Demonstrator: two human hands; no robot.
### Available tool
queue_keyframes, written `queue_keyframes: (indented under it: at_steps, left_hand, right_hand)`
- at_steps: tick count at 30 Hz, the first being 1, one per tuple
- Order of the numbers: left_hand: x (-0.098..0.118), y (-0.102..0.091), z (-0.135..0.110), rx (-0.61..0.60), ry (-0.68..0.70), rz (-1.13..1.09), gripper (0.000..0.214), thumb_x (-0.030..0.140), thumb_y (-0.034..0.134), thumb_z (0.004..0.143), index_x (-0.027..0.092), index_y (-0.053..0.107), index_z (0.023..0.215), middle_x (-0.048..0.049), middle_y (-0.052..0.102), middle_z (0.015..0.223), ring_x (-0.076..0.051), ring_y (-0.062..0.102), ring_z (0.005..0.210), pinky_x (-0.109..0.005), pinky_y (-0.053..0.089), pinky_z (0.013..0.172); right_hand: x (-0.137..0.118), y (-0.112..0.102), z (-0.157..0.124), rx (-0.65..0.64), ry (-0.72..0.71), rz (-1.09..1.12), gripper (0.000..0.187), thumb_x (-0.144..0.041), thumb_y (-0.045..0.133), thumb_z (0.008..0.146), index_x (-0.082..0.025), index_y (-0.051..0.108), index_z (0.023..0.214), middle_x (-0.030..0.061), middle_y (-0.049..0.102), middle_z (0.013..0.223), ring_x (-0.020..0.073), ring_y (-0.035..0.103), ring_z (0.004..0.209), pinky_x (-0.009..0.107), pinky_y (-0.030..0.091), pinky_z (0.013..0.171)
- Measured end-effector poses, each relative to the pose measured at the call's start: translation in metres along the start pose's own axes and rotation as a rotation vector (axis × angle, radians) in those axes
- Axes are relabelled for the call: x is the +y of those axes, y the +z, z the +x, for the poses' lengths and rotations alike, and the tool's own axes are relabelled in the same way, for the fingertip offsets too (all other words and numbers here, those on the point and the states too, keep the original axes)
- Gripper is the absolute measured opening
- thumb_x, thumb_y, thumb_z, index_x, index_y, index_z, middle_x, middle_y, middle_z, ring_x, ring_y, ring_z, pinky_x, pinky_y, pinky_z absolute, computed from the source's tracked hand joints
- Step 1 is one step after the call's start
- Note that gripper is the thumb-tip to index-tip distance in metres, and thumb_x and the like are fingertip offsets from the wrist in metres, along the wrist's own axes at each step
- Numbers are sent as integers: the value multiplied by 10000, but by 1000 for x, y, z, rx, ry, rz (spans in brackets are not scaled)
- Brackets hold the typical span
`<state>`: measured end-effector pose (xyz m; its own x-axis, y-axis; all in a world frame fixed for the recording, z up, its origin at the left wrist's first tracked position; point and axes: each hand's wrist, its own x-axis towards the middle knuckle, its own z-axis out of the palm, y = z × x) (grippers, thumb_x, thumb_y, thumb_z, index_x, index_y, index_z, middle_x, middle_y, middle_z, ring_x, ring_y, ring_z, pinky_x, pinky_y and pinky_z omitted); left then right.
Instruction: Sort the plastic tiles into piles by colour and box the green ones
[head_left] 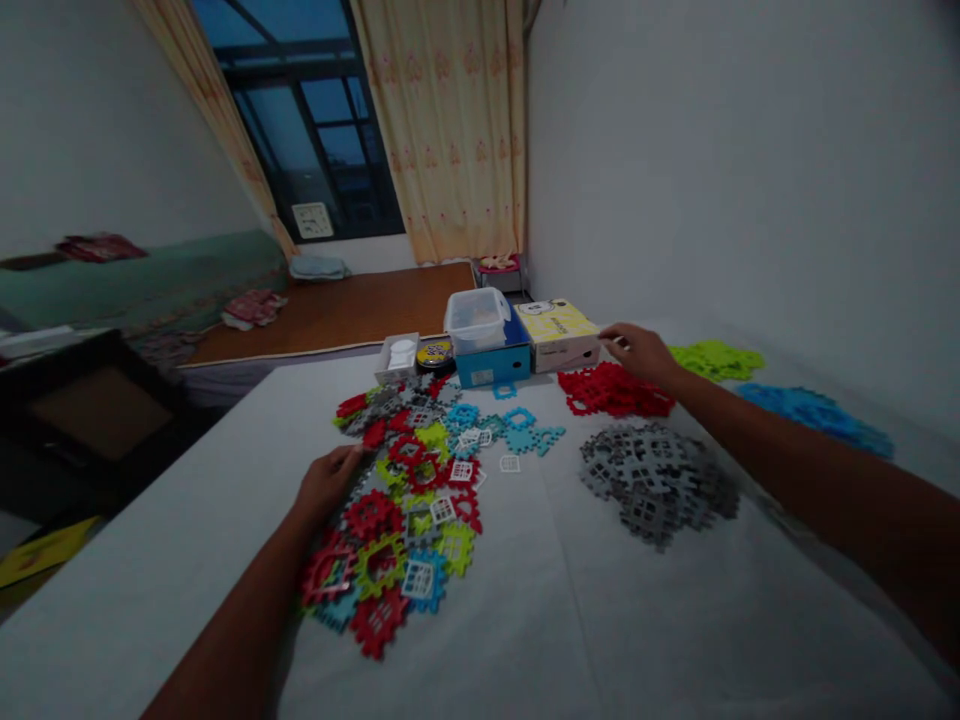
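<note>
My left hand (pixel 328 483) is at the left edge of a mixed heap of flat notched plastic building tiles. Its fingertips are closed on a red tile (pixel 373 434). Around it lie red, lime, blue and grey tiles, such as a lime tile (pixel 380 566), with small white window pieces (pixel 418 579) among them. My right hand (pixel 639 352) hovers above a pile of red tiles (pixel 611 390), beside the yellow box. Its fingers are bent and slightly apart, with nothing visible in them. Nearer me on the right lies a pile of grey tiles (pixel 652 480).
Lime tiles (pixel 716 358) and blue tiles (pixel 817 415) lie by the right wall. At the table's back are a small white box (pixel 386 360), a round tin (pixel 435 354), a clear plastic container (pixel 474 310) on a blue box (pixel 491 365), and a yellow box (pixel 556 325).
</note>
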<state>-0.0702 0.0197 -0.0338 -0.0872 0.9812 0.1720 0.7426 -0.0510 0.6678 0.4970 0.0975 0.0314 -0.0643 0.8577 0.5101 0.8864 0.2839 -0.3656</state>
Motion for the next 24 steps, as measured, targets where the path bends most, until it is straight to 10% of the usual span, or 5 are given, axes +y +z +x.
queue_keyframes:
  at_steps: [5,9,24]
  left_hand:
    - [-8,2,0,-38,35,-29,589,658,441,785,172,731,944,-40,748,965,-251,652,969,-303,471,888]
    - [-15,2,0,-72,93,-57,592,652,430,804,170,730,971,-48,737,1007,-249,644,986,-319,458,915]
    - [-7,2,-1,-113,129,-71,672,744,415,763,185,736,951,-62,732,1007,-259,631,984,-327,452,914]
  right_hand:
    - [-138,63,-32,-511,-586,185,338,-258,637,801,-234,657,1137,69,674,1138,212,609,1032,349,463,906]
    - [-193,99,-50,-593,-586,58,433,-291,683,788,-227,618,1211,123,607,1257,272,563,1113,422,446,928]
    - [-186,90,-108,-405,-319,120,278,-215,553,861,-200,631,1127,85,671,1078,213,611,912,369,461,834]
